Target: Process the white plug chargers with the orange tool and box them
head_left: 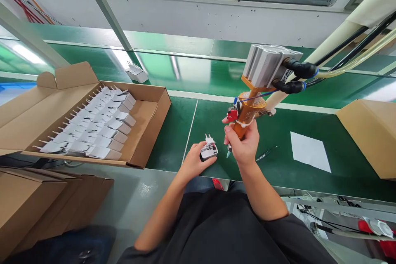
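My left hand [194, 161] is closed round a small white plug adapter [209, 148], its two prongs pointing up, just above the green bench [278, 161]. My right hand [244, 142] grips the orange barrel of a hanging dispensing tool [249, 111] with a red switch and a grey metal block [269, 64] on top. The tool's thin tip [228, 153] points down, close beside the adapter on its right. Hoses and cables run from the block to the upper right.
An open cardboard box [145, 132] at left holds several rows of white adapters [93, 128]. One more adapter [136, 73] lies on the far conveyor. A white paper sheet [309, 150], a black pen [266, 154] and a closed carton [371, 132] lie to the right.
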Motion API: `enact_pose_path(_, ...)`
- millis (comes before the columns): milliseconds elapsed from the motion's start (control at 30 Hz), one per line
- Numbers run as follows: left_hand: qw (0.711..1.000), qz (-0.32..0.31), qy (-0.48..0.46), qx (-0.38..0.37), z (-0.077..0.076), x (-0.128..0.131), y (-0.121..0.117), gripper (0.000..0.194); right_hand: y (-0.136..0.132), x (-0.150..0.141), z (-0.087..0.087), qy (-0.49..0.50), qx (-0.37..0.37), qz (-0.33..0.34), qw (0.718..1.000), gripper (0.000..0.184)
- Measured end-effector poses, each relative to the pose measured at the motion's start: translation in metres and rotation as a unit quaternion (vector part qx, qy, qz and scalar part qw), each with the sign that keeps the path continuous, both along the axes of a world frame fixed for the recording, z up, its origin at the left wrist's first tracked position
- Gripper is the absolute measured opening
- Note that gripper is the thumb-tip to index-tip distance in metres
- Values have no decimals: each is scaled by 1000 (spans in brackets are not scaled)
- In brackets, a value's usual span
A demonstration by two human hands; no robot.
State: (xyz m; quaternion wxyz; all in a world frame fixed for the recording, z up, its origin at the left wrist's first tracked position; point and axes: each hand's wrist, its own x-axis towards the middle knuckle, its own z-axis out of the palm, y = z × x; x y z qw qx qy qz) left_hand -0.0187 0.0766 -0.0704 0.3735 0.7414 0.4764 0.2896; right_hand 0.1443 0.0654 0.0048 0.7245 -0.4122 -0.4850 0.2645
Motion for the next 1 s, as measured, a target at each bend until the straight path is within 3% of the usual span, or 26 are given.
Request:
enact_pose_path(133, 995, -11, -50, -83, 6, 7, 11, 38, -2, 8, -3, 0, -15, -51, 999, 31)
enact_pose_path(200, 993, -14, -76, -89, 6, 13, 14, 34, -2, 12, -4, -2, -13, -64, 998, 31)
enact_pose_path(267, 996, -27, -72, -38, 5, 16, 14, 35, -3, 15, -5, -10, -14, -65, 998, 30)
enact_pose_path(333, 996, -52, -35, 58, 5, 12, 13, 42, -4, 17, -6, -18, -20, -61, 998, 29)
enact_pose_path(467, 977, -111, 53, 175, 10, -1, 7, 54, -6, 22, -8, -23, -32, -60, 997, 29)
enact_pose_path(567, 968, -109, 78, 210, 8, -4, 3, 47, -7, 25, -10, -26, -37, -62, 997, 30)
enact_pose_path(700, 959, -61, 94, 261, -2, 2, 0, 32, -8, 29, -12, -29, -39, -61, 997, 29)
enact_pose_path(833, 950, -15, 170, 260, -10, 4, -3, 30, -10, 32, -14, -37, -41, -72, 996, 27)
enact_pose_path(1000, 934, -64, 263, 231, -6, -1, 4, 40, -16, 42, -15, -40, -44, -62, 996, 26)
